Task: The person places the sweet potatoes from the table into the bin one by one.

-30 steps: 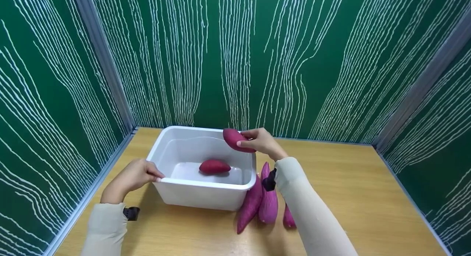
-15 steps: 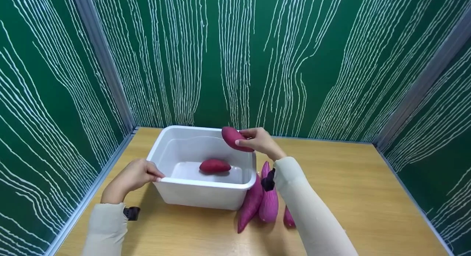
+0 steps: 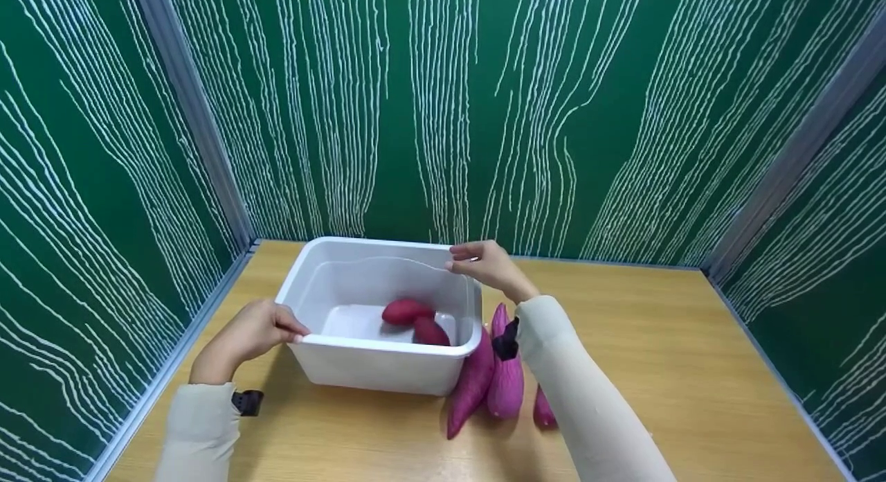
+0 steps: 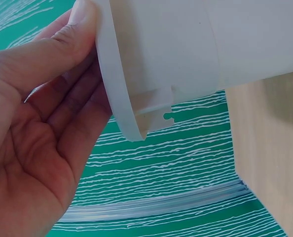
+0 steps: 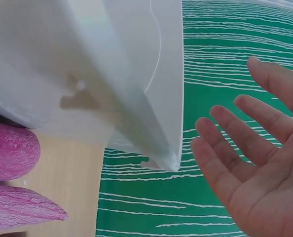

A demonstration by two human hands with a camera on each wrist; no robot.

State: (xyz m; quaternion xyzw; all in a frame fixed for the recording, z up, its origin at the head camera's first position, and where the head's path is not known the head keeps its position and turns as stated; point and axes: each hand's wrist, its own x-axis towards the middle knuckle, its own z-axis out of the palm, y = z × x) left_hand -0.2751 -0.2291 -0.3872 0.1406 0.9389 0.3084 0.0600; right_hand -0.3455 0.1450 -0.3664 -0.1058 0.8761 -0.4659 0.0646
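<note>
A white plastic bin (image 3: 374, 368) stands on the wooden table, and two red sweet potatoes lie in it: one farther back (image 3: 405, 311), the other (image 3: 432, 332) against it near the front wall. My left hand (image 3: 256, 333) pinches the bin's front left corner rim; in the left wrist view the thumb (image 4: 82, 17) lies over that rim. Above the bin's back right corner hovers my right hand (image 3: 488, 267), its fingers spread and holding nothing, as the right wrist view shows of the hand (image 5: 260, 148).
Right of the bin lie a long purple sweet potato (image 3: 472, 385), a lighter purple one (image 3: 507, 392) and another (image 3: 544, 409) partly hidden by the right sleeve. Green panels (image 3: 443, 122) with white wavy lines enclose the table (image 3: 657, 343) at the back and sides.
The right hand has let go of the red sweet potato, which has dropped into the bin beside the other one. The left hand has stayed on the rim.
</note>
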